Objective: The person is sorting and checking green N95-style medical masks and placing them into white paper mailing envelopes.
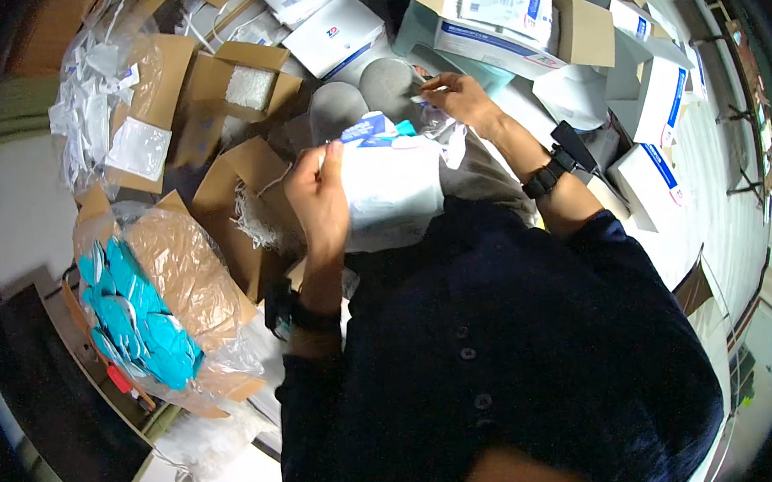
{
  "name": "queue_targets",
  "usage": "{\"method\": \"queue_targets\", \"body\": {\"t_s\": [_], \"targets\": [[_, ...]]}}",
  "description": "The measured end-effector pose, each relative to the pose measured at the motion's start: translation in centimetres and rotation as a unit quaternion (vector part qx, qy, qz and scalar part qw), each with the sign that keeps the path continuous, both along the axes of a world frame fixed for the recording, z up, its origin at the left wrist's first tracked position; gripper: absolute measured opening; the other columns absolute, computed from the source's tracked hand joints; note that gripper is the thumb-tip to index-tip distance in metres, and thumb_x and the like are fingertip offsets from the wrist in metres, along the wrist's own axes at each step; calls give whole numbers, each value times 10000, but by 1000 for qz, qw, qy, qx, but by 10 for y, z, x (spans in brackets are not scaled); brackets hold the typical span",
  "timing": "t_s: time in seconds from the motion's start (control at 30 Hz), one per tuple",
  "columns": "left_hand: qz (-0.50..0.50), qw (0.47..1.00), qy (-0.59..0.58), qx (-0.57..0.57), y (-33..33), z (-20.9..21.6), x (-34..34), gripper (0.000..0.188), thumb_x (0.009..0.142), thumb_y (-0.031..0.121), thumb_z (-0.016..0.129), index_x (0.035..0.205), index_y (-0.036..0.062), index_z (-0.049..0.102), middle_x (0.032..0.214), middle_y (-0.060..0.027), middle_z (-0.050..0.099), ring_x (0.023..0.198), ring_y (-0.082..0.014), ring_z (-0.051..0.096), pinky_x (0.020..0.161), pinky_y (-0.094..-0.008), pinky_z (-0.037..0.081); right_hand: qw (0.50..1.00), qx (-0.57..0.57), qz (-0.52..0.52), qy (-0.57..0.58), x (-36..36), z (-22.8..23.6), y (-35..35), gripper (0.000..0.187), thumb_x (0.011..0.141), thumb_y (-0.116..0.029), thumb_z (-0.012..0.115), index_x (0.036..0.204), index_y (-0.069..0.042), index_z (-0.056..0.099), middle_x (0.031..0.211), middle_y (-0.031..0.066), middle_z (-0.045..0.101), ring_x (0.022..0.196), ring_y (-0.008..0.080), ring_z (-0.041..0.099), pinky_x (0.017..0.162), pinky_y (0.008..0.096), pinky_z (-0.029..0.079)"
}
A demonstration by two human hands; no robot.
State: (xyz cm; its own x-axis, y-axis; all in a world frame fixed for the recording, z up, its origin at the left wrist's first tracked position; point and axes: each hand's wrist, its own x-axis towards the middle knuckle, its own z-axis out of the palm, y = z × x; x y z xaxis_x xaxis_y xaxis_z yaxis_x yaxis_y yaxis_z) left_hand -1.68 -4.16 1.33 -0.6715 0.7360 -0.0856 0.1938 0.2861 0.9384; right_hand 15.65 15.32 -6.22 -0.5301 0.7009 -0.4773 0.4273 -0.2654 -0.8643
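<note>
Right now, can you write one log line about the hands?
left hand: holds white box | right hand: pinches small clear packet | left: teal pieces

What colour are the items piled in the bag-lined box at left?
Teal items, clearest in the head view.

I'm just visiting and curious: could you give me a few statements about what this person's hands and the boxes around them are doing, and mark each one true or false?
1. The left hand grips a white box with blue print at its top. True.
2. The right hand rests flat on the lap. False: it is raised beyond the white box, fingers pinching something small that is too small to identify.
3. A bag-lined carton at the person's left holds teal pieces. True.
4. Both wrists are bare. False: a dark strap circles the right wrist and another dark band the left.
5. An open cardboard box beyond the right hand holds white packages. True.
</note>
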Motion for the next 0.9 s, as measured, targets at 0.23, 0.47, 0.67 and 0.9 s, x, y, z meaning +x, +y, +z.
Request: {"method": "queue_targets", "body": {"t_s": [0.23, 0.47, 0.67, 0.9], "targets": [[-21, 997, 30, -63, -5, -56, -31, 276, 941, 234, 551, 872, -20, 633, 701, -98, 625, 648, -131, 539, 630, -310, 445, 862, 501, 55, -44, 3, 46, -12, 354, 846, -207, 635, 1183, -105, 604, 1281, 87, 541, 1191, 320, 485, 992, 455, 362], [-55, 982, 33, -179, -7, -96, -64, 305, 920, 258, 592, 816, -23, 646, 671, -25, 620, 623, -100, 515, 587, -297, 437, 776, 543, 310, 83, -11, 96, -94, 476, 830, -374, 607, 1226, -114, 571, 1255, 68, 567, 1174, 272, 510, 1003, 448, 373], [4, 964, -238, -117, -2, -67, -47, 302, 897, 296, 633, 857, -2, 658, 756, -93, 655, 623, -196, 618, 564, -343, 479, 721, 612, 323, 29, -15, 71, -116, 556, 771, -254, 719, 1253, -39, 541, 1255, 131, 558, 1153, 271, 535, 954, 418, 436], [2, 924, -328, -194, -8, -34, -41, 887, 852, 757, 350, 1281, -4, 505, 1127, -190, 628, 1062, -256, 600, 957, -340, 452, 922, 319, 134, 174, -9, 92, -88, 240, 905, -142, 620, 1079, 24, 633, 1012, 169, 678, 894, 255, 661, 796, 310, 506]]}}
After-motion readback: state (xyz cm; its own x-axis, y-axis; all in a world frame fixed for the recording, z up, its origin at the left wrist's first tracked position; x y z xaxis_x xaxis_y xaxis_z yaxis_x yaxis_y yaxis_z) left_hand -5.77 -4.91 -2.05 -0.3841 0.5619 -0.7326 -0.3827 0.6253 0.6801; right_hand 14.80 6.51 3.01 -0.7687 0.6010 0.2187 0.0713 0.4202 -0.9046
